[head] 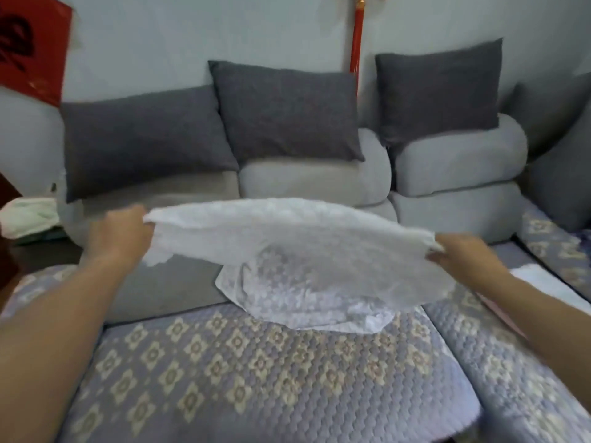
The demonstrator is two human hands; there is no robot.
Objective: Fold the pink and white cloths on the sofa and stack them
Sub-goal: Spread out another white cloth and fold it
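A white lacy cloth is stretched in the air above the sofa seat. My left hand grips its left corner, and my right hand pinches its right corner. The cloth's lower part droops and rests on the patterned seat cover. A folded white cloth with a pink edge under it lies on the seat beside my right forearm, partly hidden by the arm.
Three dark grey cushions lean on the grey sofa back. A pale green and white bundle sits at the far left beside the sofa. The quilted seat cover spreads in front of me.
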